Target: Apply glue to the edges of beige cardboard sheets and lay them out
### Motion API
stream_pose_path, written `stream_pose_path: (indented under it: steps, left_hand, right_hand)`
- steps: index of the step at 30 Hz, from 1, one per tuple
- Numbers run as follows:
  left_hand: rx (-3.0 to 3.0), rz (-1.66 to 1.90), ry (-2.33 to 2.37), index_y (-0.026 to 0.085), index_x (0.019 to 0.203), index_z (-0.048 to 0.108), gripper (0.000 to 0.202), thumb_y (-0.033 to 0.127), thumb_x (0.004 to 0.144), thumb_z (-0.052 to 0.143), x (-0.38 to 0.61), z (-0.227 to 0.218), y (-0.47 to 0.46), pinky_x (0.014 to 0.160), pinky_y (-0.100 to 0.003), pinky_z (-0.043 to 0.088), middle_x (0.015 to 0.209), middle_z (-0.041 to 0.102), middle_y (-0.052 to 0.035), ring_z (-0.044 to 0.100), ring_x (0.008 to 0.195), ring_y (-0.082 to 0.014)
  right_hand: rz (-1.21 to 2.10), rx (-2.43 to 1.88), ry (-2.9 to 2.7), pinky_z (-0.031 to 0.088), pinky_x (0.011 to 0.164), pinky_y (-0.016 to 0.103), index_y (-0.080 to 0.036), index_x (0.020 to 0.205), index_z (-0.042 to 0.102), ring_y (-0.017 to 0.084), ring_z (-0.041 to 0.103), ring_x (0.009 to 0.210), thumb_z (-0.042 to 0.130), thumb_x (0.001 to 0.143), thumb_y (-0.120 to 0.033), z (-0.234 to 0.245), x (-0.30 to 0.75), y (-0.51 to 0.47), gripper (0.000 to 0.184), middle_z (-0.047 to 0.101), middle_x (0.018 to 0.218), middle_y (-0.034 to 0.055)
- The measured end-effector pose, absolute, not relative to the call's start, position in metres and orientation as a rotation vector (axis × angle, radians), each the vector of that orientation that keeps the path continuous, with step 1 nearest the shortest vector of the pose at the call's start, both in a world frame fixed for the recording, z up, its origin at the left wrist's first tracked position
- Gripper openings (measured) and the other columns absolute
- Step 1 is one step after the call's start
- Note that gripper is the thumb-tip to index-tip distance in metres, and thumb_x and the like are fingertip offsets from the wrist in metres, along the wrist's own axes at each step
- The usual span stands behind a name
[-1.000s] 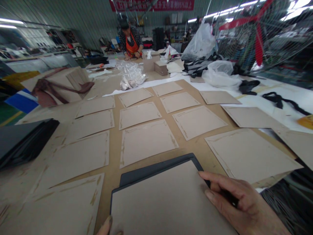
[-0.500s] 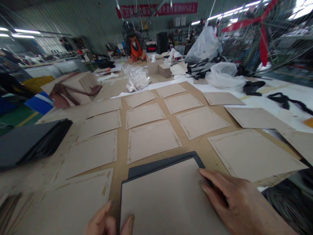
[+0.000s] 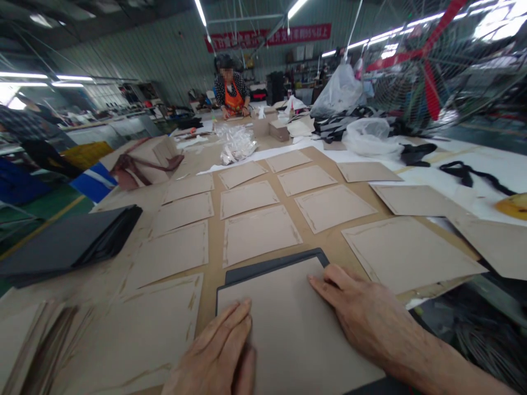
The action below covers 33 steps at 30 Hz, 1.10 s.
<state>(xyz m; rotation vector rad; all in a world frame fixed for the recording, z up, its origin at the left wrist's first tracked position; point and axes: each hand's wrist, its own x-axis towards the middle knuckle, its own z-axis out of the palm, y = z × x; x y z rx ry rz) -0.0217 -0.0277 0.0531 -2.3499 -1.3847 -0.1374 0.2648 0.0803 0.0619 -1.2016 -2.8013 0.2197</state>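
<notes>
A tan cardboard sheet [image 3: 288, 312] lies on a dark grey sheet [image 3: 263, 267] at the near edge of the table. My left hand [image 3: 220, 356] rests flat on the cardboard's near left part, fingers stretched out together. My right hand [image 3: 362, 315] lies flat on its right part, fingers spread toward the far corner. Neither hand holds anything. Around them lie several more tan cardboard sheets [image 3: 259, 235] in rows, with glue marks along their edges.
A stack of dark grey sheets [image 3: 69, 244] sits at the left. Loose cardboard [image 3: 33, 340] is piled at the near left. Plastic bags [image 3: 370, 134] and black straps [image 3: 465, 173] lie at the far right. Another person [image 3: 231, 90] works at the table's far end. A large fan [image 3: 432, 71] stands right.
My left hand has come up from the near edge onto the cardboard and laid flat. My right hand slid left, from gripping the sheet's right edge to lying flat on it. The view tilted up.
</notes>
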Motion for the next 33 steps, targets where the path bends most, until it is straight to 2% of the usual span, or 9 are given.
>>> stream_pose_path:
  steps: [3,6,9,13,18,23,26,29,33]
  left_hand:
    - [-2.335,-0.209,-1.424,0.006,0.138,0.051,0.074,0.055,0.084,0.060,-0.012,0.048,-0.040,0.098,-0.037,0.056,0.147,0.054,-0.0181,0.056,0.132,-0.0303]
    - [-2.310,-0.258,-1.481,0.003,0.144,0.043,0.081,0.051,0.081,0.064,-0.005,0.043,-0.049,0.102,-0.040,0.053,0.152,0.048,-0.0212,0.050,0.137,-0.0334]
    - [-2.293,-0.292,-1.512,0.003,0.143,0.043,0.079,0.046,0.080,0.065,-0.001,0.040,-0.050,0.105,-0.041,0.051,0.152,0.047,-0.0215,0.048,0.139,-0.0333]
    - [-2.275,-0.330,-1.504,0.005,0.143,0.043,0.080,0.047,0.079,0.065,0.000,0.037,-0.047,0.105,-0.041,0.050,0.151,0.049,-0.0211,0.048,0.139,-0.0327]
    - [-2.282,-0.337,-1.527,0.005,0.148,0.038,0.085,0.045,0.079,0.065,-0.001,0.029,-0.048,0.106,-0.046,0.048,0.153,0.046,-0.0214,0.044,0.141,-0.0349]
    - [-2.305,-0.327,-1.523,0.003,0.147,0.037,0.086,0.045,0.079,0.065,-0.002,0.027,-0.049,0.106,-0.048,0.047,0.155,0.043,-0.0223,0.040,0.143,-0.0366]
    - [-2.305,-0.317,-1.507,0.002,0.147,0.038,0.087,0.046,0.078,0.065,-0.004,0.025,-0.048,0.107,-0.047,0.047,0.155,0.042,-0.0226,0.039,0.144,-0.0369]
    - [-2.294,-0.321,-1.497,0.002,0.148,0.036,0.088,0.047,0.078,0.066,-0.005,0.023,-0.048,0.109,-0.048,0.045,0.155,0.043,-0.0231,0.038,0.145,-0.0374]
    - [-2.294,-0.340,-1.500,0.001,0.149,0.033,0.089,0.048,0.080,0.065,-0.003,0.024,-0.050,0.109,-0.050,0.045,0.155,0.042,-0.0233,0.036,0.146,-0.0374]
  right_hand:
    - [0.481,-1.169,-2.599,0.056,0.079,0.038,-0.018,0.128,0.063,0.023,0.062,0.093,0.038,0.088,-0.003,0.060,0.280,0.083,0.049,0.057,0.112,0.0104]
    - [0.761,-1.129,-2.298,0.051,0.090,0.034,-0.018,0.124,0.065,0.020,0.061,0.103,0.036,0.095,-0.010,0.059,0.288,0.085,0.042,0.059,0.113,0.0088]
    - [0.853,-1.260,-2.152,0.050,0.082,0.036,-0.015,0.128,0.065,0.021,0.061,0.092,0.043,0.099,-0.026,0.059,0.286,0.089,0.038,0.060,0.108,0.0095]
    - [0.901,-1.312,-2.120,0.047,0.078,0.038,-0.015,0.126,0.067,0.021,0.058,0.080,0.053,0.094,-0.037,0.061,0.278,0.098,0.042,0.058,0.097,0.0077]
    - [1.027,-1.333,-1.980,0.045,0.076,0.037,-0.016,0.113,0.073,0.021,0.056,0.080,0.063,0.084,-0.042,0.062,0.275,0.106,0.040,0.057,0.090,0.0045]
    - [1.343,-1.305,-1.713,0.046,0.080,0.035,-0.015,0.105,0.072,0.023,0.060,0.090,0.068,0.081,-0.051,0.069,0.278,0.114,0.044,0.067,0.097,0.0070]
    - [1.493,-1.236,-1.576,0.045,0.070,0.029,-0.015,0.102,0.071,0.017,0.059,0.079,0.072,0.081,-0.052,0.079,0.278,0.118,0.043,0.069,0.092,0.0053]
    - [1.567,-1.148,-1.499,0.041,0.060,0.024,-0.017,0.094,0.067,0.012,0.053,0.067,0.079,0.076,-0.052,0.085,0.274,0.119,0.041,0.064,0.080,0.0001]
    - [1.745,-1.059,-1.350,0.050,0.063,0.027,-0.021,0.104,0.062,0.016,0.063,0.070,0.087,0.070,-0.050,0.083,0.262,0.115,0.052,0.069,0.087,0.0007]
